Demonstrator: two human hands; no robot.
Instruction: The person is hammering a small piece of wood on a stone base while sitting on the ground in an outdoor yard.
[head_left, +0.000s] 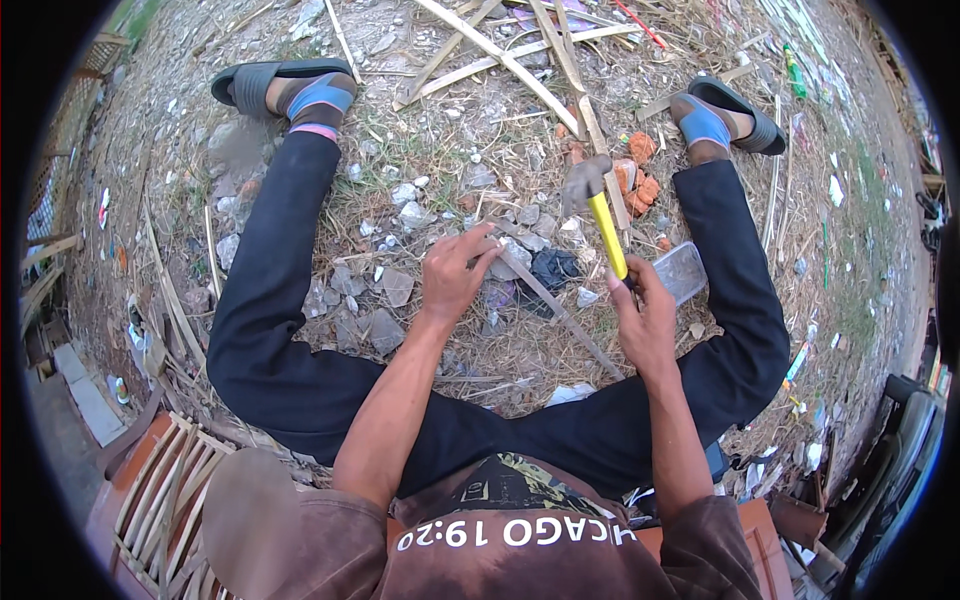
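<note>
My right hand point(643, 312) is closed round the yellow handle of a claw hammer point(608, 228). The hammer's worn metal head points away from me, above the stony ground. My left hand point(458, 272) is closed, thumb and fingertips pinching near the far end of a thin, flat greyish strip point(555, 304). Slantwise, the strip runs back toward my right thigh; its material is unclear. Any small piece between the fingertips is too small to make out. Beside my right hand lies a clear plastic container point(680, 273), partly hidden by the hand.
Between my spread legs are stones point(386, 331), dry grass and a crumpled black plastic scrap point(553, 268). Broken orange brick point(640, 188) lies near my right foot. Long wooden strips point(500, 58) cross farther out. Slatted wooden pieces point(165, 500) lie at the lower left, a green bottle point(794, 72) far right.
</note>
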